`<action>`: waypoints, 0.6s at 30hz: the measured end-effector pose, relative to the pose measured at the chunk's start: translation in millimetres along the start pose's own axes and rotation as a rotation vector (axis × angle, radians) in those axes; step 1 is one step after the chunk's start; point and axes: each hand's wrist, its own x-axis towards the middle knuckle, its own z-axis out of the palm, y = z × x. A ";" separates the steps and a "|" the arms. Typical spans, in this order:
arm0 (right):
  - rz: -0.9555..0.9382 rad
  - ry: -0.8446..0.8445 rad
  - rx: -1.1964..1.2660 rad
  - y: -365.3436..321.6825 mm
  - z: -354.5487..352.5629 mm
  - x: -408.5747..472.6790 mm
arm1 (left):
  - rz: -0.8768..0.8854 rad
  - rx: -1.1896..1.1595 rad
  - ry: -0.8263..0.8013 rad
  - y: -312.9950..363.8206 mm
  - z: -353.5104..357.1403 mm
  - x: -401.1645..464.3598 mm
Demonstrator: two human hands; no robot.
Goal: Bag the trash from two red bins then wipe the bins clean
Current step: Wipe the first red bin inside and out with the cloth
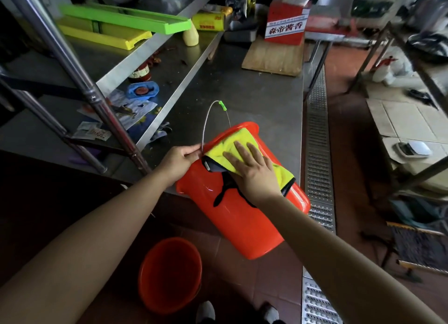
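From the head view, a red bin [242, 217] lies tilted on its side at the near edge of the steel bench [254, 98], its rim toward 12 o'clock and its base overhanging toward 5 o'clock. A yellow cloth [225, 145] with dark edging is draped over the bin's upper wall and rim. The right hand [254, 168] lies flat on the cloth, fingers [242, 151] straight and spread wide, pointing to 11 o'clock, pressing the cloth against the bin; the cloth lies under the fingers and sticks out beyond them at 12 and 4 o'clock. The left hand [180, 157], at 9 o'clock of the bin's rim, pinches the wire handle [206, 124] near where it meets the rim, fingers curled narrow round the wire. The handle arches up toward 12 o'clock, with a green grip [223, 105] at its top. A second red bin [169, 275] stands upright on the tiled floor [278, 275] at 7 o'clock of the first, well apart from both hands.
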 end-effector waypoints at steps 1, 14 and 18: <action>-0.017 0.015 0.006 7.1 -0.2 -18.3 | 0.008 -0.017 0.016 -0.8 0.8 -2.9; -0.019 0.103 -0.022 27.5 5.3 -126.3 | 0.405 0.653 0.306 62.4 33.3 -2.3; -0.054 0.123 -0.069 25.4 15.0 -156.4 | 0.244 0.620 0.044 79.5 57.9 14.3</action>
